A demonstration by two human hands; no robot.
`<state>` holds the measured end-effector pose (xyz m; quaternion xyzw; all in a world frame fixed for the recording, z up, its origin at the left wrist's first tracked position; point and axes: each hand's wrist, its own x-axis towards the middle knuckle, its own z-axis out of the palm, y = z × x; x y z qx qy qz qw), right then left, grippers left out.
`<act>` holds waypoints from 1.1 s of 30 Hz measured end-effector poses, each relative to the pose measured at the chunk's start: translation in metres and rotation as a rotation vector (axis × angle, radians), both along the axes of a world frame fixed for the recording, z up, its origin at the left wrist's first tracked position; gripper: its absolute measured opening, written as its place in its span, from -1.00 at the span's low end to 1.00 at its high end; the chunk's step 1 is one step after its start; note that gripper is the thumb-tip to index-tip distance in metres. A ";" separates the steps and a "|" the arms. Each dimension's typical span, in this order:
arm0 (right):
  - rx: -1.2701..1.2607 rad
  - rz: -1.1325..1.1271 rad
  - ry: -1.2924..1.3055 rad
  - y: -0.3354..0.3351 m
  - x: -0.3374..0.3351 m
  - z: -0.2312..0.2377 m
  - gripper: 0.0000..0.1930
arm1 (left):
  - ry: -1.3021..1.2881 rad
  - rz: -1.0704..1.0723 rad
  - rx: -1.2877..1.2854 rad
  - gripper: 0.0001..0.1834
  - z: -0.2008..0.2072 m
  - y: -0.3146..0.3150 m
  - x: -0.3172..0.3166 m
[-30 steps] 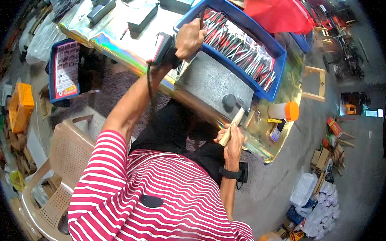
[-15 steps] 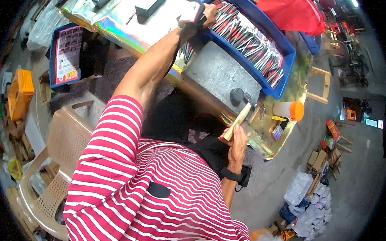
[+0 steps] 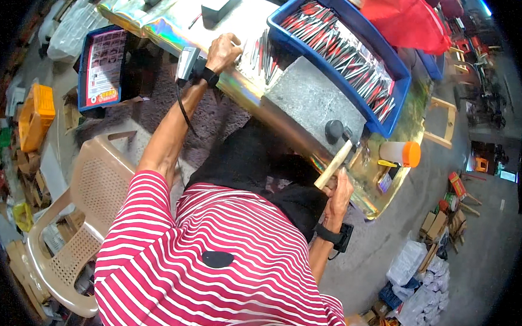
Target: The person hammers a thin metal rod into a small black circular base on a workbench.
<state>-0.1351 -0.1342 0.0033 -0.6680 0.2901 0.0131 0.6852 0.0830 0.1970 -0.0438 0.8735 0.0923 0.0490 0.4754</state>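
Observation:
At the table's near edge, my right hand [image 3: 339, 197] is closed round the pale wooden handle of a hammer [image 3: 334, 164]. The dark hammer head rests over the corner of a grey metal slab [image 3: 310, 95]. My left hand [image 3: 224, 52] is closed over the tabletop, left of a small pile of slender red, black and silver pieces [image 3: 264, 59]; what its fingers hold, if anything, is too small to make out. Behind the slab, a blue bin [image 3: 391, 123] holds many similar slender pieces in red, black and silver.
An orange-lidded jar [image 3: 398, 153] stands on the table [image 3: 162, 27] at right, beside a yellow-handled tool [image 3: 387, 164]. Dark boxes [image 3: 222, 8] lie at the back. A beige plastic chair [image 3: 100, 179] is at my left, and wrapped bundles [image 3: 424, 292] sit on the floor at right.
My left hand has come away from the blue bin, moving left and nearer to the loose pile's left side. The right hand keeps the hammer. The whole view has shifted slightly.

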 end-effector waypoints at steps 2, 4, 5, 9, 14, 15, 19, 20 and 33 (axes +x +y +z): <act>0.012 0.067 -0.022 -0.007 -0.003 -0.002 -0.63 | -0.212 -0.098 0.248 -0.69 -0.016 -0.002 0.000; 0.036 -0.003 -0.054 -0.012 -0.006 -0.002 -0.72 | -0.087 -0.104 0.267 -0.68 -0.008 -0.014 0.000; 0.014 -0.015 -0.057 -0.013 -0.007 -0.004 -0.74 | -0.030 -0.099 0.255 -0.68 -0.007 -0.018 0.002; -0.002 -0.063 -0.105 -0.028 -0.005 -0.012 -0.83 | -0.201 -0.148 0.485 -0.70 -0.039 0.011 0.014; -0.155 -0.147 -0.208 -0.059 0.003 -0.022 -0.83 | -0.068 -0.157 0.326 -0.65 -0.033 0.015 0.015; -0.186 -0.177 -0.205 -0.066 0.006 -0.029 -0.83 | 0.029 -0.139 0.204 -0.61 -0.018 0.005 0.006; -0.253 -0.260 -0.213 -0.089 0.014 -0.052 -0.84 | 0.170 -0.137 -0.326 -0.59 0.007 -0.007 -0.016; -0.302 -0.272 -0.206 -0.094 0.015 -0.058 -0.84 | 0.162 -0.118 -0.455 -0.60 0.010 -0.010 -0.022; -0.851 -0.138 -0.121 -0.104 0.045 -0.075 -0.82 | 0.137 -0.279 -1.137 -0.82 0.037 -0.031 -0.087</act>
